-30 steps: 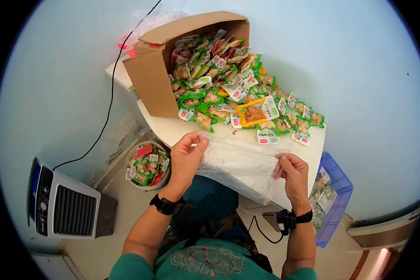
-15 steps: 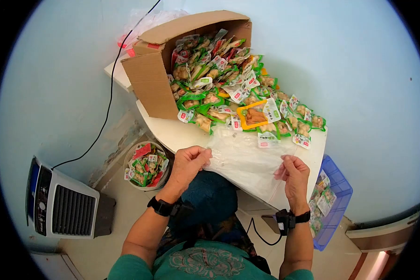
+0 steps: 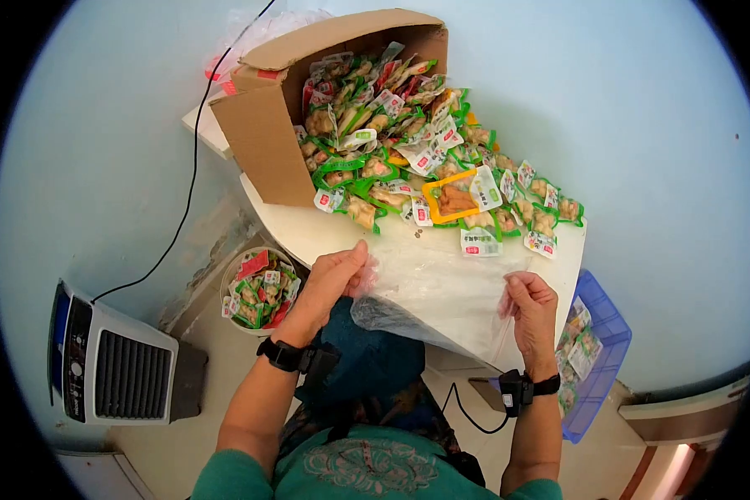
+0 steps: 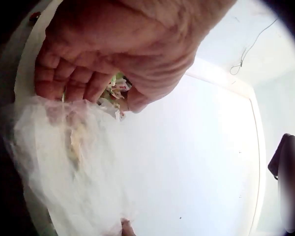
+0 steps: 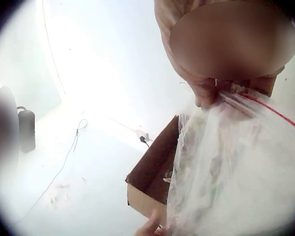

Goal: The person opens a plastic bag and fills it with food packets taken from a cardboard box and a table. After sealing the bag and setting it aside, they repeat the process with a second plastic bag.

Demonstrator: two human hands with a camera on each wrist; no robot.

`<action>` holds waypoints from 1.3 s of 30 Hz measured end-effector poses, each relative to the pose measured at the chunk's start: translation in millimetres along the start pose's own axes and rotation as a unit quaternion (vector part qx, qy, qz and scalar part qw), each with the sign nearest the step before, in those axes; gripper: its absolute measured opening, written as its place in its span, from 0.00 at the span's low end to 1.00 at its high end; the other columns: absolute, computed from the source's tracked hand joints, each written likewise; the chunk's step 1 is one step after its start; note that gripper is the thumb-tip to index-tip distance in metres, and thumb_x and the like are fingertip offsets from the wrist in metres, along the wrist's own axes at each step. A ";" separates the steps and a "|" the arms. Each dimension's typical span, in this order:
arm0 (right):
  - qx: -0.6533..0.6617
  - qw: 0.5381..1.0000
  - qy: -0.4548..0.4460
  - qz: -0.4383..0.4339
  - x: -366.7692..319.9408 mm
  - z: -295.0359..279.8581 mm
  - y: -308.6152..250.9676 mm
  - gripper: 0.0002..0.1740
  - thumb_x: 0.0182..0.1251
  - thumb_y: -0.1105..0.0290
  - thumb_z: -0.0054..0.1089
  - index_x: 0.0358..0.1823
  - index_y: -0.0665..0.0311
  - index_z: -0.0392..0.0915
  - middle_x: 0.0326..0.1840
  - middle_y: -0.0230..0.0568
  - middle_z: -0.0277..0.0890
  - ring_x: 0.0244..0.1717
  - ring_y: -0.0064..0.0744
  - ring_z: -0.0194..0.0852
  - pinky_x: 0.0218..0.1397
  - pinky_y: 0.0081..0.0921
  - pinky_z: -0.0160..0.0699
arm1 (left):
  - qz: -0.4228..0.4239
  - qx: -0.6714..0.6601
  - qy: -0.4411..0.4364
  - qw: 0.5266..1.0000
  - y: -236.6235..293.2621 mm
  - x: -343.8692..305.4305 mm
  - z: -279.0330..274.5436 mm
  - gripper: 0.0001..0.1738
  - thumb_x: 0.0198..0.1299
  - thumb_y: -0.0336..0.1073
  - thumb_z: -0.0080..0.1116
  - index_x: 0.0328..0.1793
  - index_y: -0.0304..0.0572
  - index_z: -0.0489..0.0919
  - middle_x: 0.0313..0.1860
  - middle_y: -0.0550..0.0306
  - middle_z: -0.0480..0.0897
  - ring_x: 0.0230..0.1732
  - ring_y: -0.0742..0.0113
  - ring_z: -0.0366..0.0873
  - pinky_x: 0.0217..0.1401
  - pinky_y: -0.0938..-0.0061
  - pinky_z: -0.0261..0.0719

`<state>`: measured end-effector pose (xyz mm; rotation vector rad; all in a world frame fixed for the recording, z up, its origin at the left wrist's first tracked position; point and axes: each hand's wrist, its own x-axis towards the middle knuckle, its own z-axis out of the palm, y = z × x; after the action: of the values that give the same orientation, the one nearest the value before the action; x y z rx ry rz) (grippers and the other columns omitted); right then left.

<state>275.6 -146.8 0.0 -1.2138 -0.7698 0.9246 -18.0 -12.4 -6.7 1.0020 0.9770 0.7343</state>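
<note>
A clear plastic bag [image 3: 446, 292] stretches between both hands over the near part of the white table [image 3: 292, 225]. At its left end is my left hand [image 3: 332, 287]; the left wrist view shows the fingers [image 4: 78, 81] extended, their tips covered by the film, with the thumb apart from them. My right hand [image 3: 532, 310] pinches the bag's other end between thumb and fingers. Beside that grip, a red line [image 5: 278, 113] runs along the bag's edge. Just beyond the bag lie small green-edged food packets [image 3: 362, 212] and one yellow-edged packet [image 3: 456, 202].
A cardboard box [image 3: 267, 162] on its side spills many packets onto the table. Left below stands a bucket [image 3: 225, 304] of packets, near an air cooler [image 3: 133, 375]. A blue plastic basket [image 3: 612, 333] with packets sits at the right. A black cable [image 3: 193, 167] hangs along the wall.
My left hand has gone from pinching the bag's edge to extended fingers inside the film, thumb apart. The bag was lowered flatter, then its left part opened out. The right hand keeps its pinch.
</note>
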 end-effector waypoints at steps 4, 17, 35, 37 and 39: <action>-0.006 1.000 -0.003 0.011 -2.5 2.0 -1.3 0.08 0.72 0.69 0.62 0.42 0.68 0.82 0.23 0.31 0.77 0.20 0.20 0.72 0.22 0.17 0.69 | 0.094 -0.012 -0.034 0.995 -8.1 7.2 4.4 0.12 0.66 0.41 0.65 0.42 0.38 0.85 0.31 0.64 0.84 0.30 0.79 0.77 0.34 0.83 0.73; -0.023 0.999 0.007 0.048 -3.1 1.5 -2.0 0.06 0.70 0.69 0.65 0.39 0.66 0.81 0.25 0.31 0.78 0.21 0.20 0.74 0.24 0.18 0.72 | 0.133 -0.074 -0.015 0.988 3.0 7.9 4.2 0.08 0.64 0.39 0.67 0.39 0.42 0.84 0.30 0.65 0.85 0.25 0.83 0.75 0.27 0.86 0.68; -0.436 0.824 -0.136 -0.336 -37.2 6.7 -15.9 0.16 0.41 0.87 0.62 0.31 0.59 0.84 0.54 0.42 0.80 0.65 0.52 0.71 0.66 0.42 0.72 | 0.342 0.240 -0.021 0.908 4.9 -17.5 -29.2 0.18 0.50 0.12 0.52 0.35 0.40 0.88 0.56 0.52 0.83 0.57 0.64 0.79 0.57 0.74 0.75; -0.481 0.799 -0.155 -0.325 -38.3 6.6 1.7 0.14 0.46 0.84 0.65 0.33 0.60 0.85 0.57 0.44 0.79 0.67 0.54 0.70 0.66 0.43 0.72 | 0.361 0.288 0.005 0.887 -14.5 -8.0 -35.2 0.19 0.48 0.12 0.51 0.34 0.40 0.87 0.55 0.50 0.83 0.57 0.58 0.80 0.57 0.71 0.77; -0.527 0.771 -0.164 -0.317 -39.9 4.0 12.6 0.13 0.47 0.84 0.65 0.34 0.60 0.85 0.57 0.45 0.79 0.67 0.53 0.70 0.67 0.43 0.72 | 0.398 0.357 0.026 0.845 -26.2 -1.1 -39.9 0.18 0.47 0.12 0.50 0.34 0.39 0.87 0.54 0.47 0.83 0.55 0.54 0.81 0.56 0.70 0.78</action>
<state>252.5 -179.8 -11.9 -1.5533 -2.0070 0.0401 -53.1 -9.5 -38.9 2.1283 0.8744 1.1036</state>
